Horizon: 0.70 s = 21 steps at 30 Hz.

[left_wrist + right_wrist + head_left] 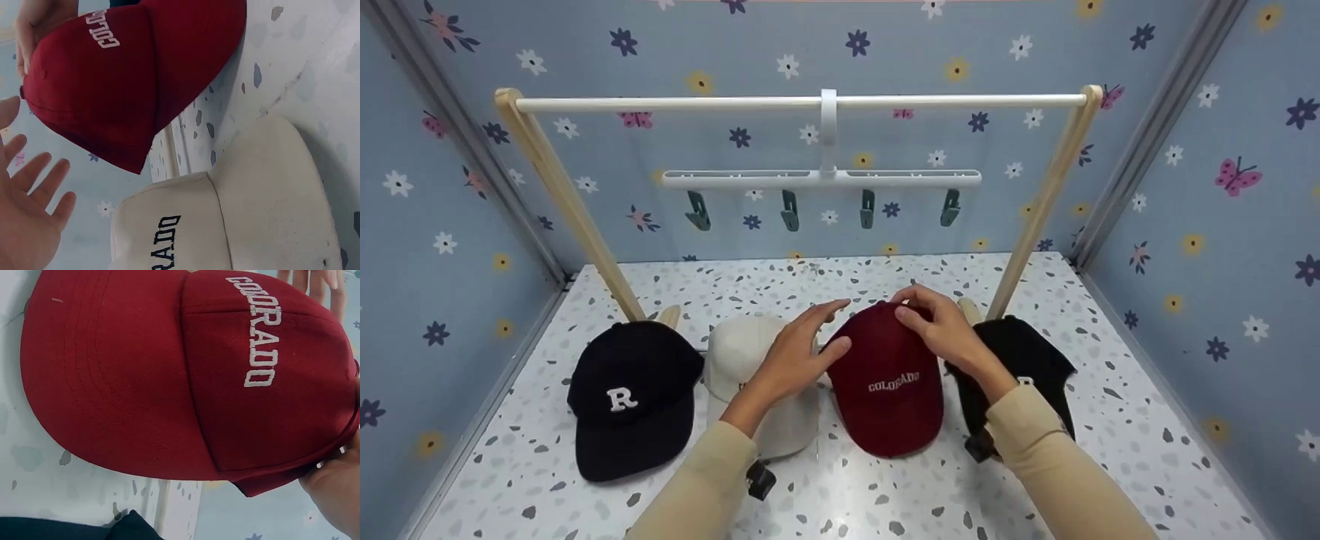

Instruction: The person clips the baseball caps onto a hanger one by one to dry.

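A dark red baseball cap (889,416) with white COLORADO lettering stands in the middle of the row, brim toward me. My right hand (952,334) grips it at the upper right of the crown, the thumb on the cloth; the right wrist view shows this hand (337,486) at the cap's back edge. At the cap's left side is my left hand (793,356), with its fingers spread. A gap separates this hand (28,214) from the red cloth in the left wrist view. Beneath the left forearm, a cream cap (275,185) with dark lettering is partly covered.
A navy cap (637,360) with a white R lies on the left, and a black cap (1024,345) on the right, partly behind my right arm. Behind them stands a wooden rack (1042,202) with a white rail (675,105). From it hangs a white hanger (750,180) with several green clips (790,210).
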Tool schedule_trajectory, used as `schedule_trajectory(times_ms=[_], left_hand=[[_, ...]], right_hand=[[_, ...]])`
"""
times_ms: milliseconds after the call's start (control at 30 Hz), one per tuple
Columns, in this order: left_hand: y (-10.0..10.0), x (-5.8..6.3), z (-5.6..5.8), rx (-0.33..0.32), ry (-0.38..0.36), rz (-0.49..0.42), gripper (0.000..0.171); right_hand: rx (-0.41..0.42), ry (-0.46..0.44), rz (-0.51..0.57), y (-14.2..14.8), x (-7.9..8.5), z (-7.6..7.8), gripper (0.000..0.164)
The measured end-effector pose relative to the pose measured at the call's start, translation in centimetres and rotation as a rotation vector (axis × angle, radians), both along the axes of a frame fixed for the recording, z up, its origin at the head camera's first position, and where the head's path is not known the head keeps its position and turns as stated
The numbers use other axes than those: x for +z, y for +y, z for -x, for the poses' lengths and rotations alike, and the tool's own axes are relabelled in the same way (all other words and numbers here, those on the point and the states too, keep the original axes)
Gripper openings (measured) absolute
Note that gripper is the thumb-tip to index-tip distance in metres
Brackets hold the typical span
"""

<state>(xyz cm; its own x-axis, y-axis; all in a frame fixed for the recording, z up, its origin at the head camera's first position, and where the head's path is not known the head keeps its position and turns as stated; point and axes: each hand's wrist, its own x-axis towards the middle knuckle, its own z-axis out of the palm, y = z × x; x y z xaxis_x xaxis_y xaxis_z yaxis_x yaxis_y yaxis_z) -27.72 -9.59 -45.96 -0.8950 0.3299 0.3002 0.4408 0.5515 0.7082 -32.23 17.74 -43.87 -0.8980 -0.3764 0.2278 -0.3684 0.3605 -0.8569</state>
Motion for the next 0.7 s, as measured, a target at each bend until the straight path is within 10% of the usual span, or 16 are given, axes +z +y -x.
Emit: schedule_trajectory(times_ms=[700], left_hand=[[0.63,-0.77,0.59,-0.137,-0.112,-0.218,0.044]], right_hand=[[0.104,-0.021,0.185,0.38,0.28,-0.39,0.018]])
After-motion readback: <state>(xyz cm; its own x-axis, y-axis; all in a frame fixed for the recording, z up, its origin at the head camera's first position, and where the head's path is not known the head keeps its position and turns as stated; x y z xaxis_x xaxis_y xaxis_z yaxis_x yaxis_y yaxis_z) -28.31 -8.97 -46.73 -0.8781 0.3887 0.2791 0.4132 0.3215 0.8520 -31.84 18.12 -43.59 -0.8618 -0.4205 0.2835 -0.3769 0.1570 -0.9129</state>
